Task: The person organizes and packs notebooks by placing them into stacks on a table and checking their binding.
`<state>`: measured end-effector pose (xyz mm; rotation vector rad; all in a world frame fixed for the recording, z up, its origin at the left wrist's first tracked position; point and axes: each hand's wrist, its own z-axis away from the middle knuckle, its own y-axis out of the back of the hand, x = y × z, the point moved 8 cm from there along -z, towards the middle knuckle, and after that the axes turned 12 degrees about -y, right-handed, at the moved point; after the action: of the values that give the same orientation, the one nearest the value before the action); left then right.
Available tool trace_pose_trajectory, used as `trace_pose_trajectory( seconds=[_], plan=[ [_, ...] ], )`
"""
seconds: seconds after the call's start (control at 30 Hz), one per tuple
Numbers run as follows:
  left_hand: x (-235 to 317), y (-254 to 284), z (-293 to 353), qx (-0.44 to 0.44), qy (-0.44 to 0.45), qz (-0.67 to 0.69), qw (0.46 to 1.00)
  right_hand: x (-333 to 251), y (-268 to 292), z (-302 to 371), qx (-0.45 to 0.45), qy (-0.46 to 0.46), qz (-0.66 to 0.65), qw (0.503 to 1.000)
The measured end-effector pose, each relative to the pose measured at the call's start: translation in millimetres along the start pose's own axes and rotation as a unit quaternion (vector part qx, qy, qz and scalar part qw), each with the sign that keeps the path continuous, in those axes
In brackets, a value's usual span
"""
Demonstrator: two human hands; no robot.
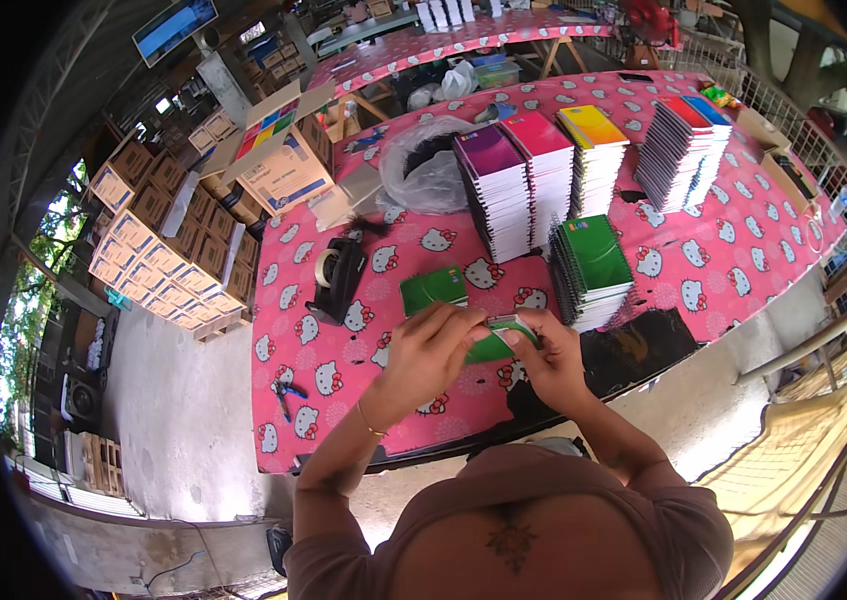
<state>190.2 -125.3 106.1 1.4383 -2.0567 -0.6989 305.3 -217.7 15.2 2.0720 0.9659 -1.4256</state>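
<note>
Green notebook point(490, 349) between left hand point(428, 352) and right hand point(553, 364), both pinching it — open carton point(287, 178) far left, multicoloured covers point(266, 130) inside.

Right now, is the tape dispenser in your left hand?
No, the black tape dispenser rests on the pink table, apart from the left hand.

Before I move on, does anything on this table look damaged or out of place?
Yes: the pink cat-print tablecloth looks torn or worn away at the near edge beside the right hand, where a ragged black patch interrupts the pattern.
</note>
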Motion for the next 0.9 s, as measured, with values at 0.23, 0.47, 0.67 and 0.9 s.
trace_pose_trajectory(
  seconds=[0.23, 0.47, 0.67, 0.9],
  plan=[
    [-3.4, -12.7, -2.6, -0.046, 0.035, 0.051, 0.997, -7.7, 11.6, 4.9, 0.009, -0.012, 0.037, 0.999],
    [12.7, -21.6, -11.9, -0.026, 0.019, 0.040, 0.999, -34.7, 25.0, 9.6, 0.021, 0.047, 0.071, 0.996],
    [28.8, -36.4, -17.1, -0.066, 0.051, -0.064, 0.994, -29.0, 35.3, 18.6, 0.022, 0.024, 0.057, 0.998],
    [57.5, -83.6, -2.6, -0.061, 0.026, -0.128, 0.990, -31.7, 46.0, 22.0, 0.091, 0.078, 0.056, 0.991]
  ],
)
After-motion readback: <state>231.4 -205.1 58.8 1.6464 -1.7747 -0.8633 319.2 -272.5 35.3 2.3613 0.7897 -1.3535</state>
